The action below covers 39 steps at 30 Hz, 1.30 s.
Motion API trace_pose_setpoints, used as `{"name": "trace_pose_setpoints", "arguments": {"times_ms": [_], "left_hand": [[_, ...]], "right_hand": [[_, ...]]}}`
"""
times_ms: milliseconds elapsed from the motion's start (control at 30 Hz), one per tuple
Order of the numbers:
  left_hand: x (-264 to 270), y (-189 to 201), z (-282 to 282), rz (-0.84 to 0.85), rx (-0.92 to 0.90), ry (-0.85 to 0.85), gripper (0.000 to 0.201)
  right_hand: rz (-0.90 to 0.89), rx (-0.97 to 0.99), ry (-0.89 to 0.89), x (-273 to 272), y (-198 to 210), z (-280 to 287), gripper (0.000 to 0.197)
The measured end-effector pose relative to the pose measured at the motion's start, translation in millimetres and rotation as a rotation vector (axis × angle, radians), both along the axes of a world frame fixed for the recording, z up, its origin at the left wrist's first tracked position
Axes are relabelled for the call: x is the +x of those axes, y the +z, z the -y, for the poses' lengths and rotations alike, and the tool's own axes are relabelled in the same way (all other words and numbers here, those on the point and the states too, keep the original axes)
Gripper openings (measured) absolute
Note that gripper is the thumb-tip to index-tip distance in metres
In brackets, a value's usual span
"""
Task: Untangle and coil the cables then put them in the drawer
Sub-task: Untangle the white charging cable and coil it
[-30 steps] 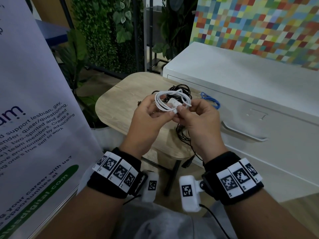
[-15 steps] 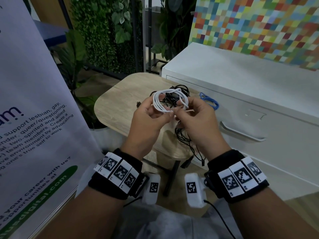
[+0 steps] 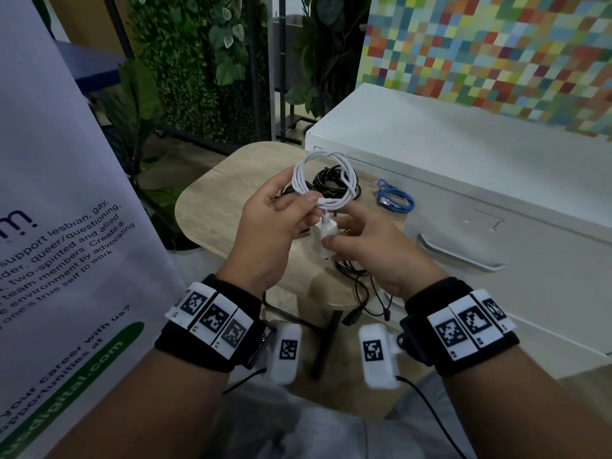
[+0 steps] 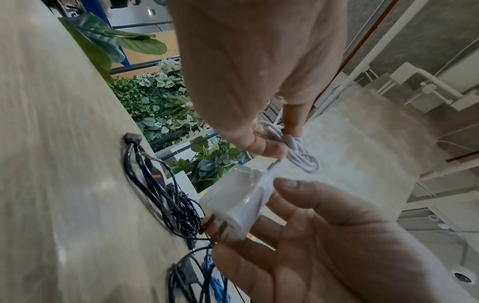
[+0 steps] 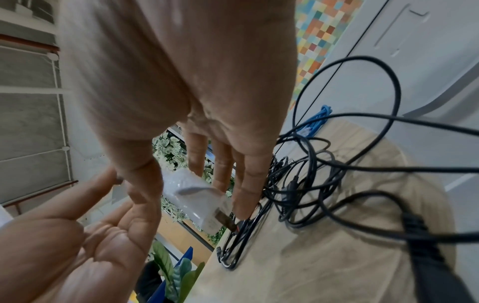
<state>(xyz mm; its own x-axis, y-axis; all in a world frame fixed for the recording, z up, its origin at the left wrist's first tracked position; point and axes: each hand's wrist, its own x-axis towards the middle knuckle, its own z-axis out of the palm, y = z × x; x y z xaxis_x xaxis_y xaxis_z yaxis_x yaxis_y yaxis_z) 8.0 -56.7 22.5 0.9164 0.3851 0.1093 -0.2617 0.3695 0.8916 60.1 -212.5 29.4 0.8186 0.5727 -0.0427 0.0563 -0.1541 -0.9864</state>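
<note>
**White coil up, plug block in my right fingers**

While both hands hover above the wooden table [image 3: 212,207], my left hand [image 3: 268,233] pinches the white cable [image 3: 323,180] coil between thumb and fingertips, loops standing above the knuckles. My right hand [image 3: 374,250] grips the white charger block [image 3: 323,238], thumb on its near face, fingers [image 5: 249,180] behind, prongs pointing down. Black cables [image 3: 334,180] lie tangled on the table beneath, blue cable [image 3: 394,197] beside the white drawer unit [image 3: 496,200].
</note>
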Motion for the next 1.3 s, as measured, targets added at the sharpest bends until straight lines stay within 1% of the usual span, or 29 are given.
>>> {"name": "trace_pose_setpoints", "arguments": {"times_ms": [100,200,267,400,500,567,667,733,833,933,1000,1067,1100,1167,1233,1300], "left_hand": [[2.4,0.1,-5.4,-0.013,0.015,0.048,0.039],[5.7,4.1,-13.6,-0.058,0.077,0.079,0.04],[11.0,5.7,-19.7,-0.083,0.133,0.099,0.041],[25.7,7.2,-31.1,-0.105,0.249,0.147,0.043],[35.1,15.4,-39.3,-0.101,0.299,0.174,0.036],[42.9,25.1,-45.0,-0.093,0.313,0.177,0.031],[61.6,38.7,-53.8,-0.092,0.345,0.148,0.026],[77.5,42.5,-59.4,-0.128,0.34,0.13,0.023],[100.4,33.6,-72.2,-0.209,0.252,0.122,0.019],[115.7,16.4,-90.7,-0.327,0.149,0.194,0.018],[117.8,5.2,-105.9,-0.391,0.142,0.281,0.021],[115.7,-6.4,-121.6,-0.435,0.257,0.369,0.032],[112.5,-11.4,-128.4,-0.453,0.34,0.407,0.033],[107.1,-18.5,-140.0,-0.487,0.457,0.456,0.028],[103.0,-21.9,-147.8,-0.513,0.519,0.476,0.023],[100.0,-23.3,-152.7,-0.543,0.596,0.485,0.022]], "right_hand": [[-0.046,0.027,-0.035,0.5,-4.1,-4.3,0.052],[-0.125,0.105,-0.082,2.8,-4.2,-6.1,0.042],[-0.114,0.133,-0.121,5.1,-4.5,-8.8,0.037],[0.045,0.081,-0.216,13.2,-3.8,-22.3,0.034],[0.236,-0.037,-0.31,23.1,-2.4,-30.5,0.026],[0.306,-0.113,-0.338,30.1,-4.2,-34.6,0.022],[0.308,-0.199,-0.317,39.1,-13.7,-41.6,0.022],[0.314,-0.269,-0.278,42.0,-19.7,-47.8,0.024],[0.32,-0.351,-0.228,43.2,-24.2,-57.7,0.028],[0.317,-0.396,-0.187,44.5,-23.0,-65.0,0.031],[0.328,-0.409,-0.171,46.7,-20.1,-68.5,0.03],[0.362,-0.435,-0.164,48.3,-17.7,-71.5,0.029],[0.374,-0.448,-0.162,48.4,-16.9,-73.0,0.028],[0.397,-0.486,-0.139,48.2,-17.7,-77.4,0.029],[0.414,-0.545,-0.083,45.4,-19.1,-81.3,0.032],[0.427,-0.622,-0.024,42.3,-20.6,-83.6,0.029]]}}
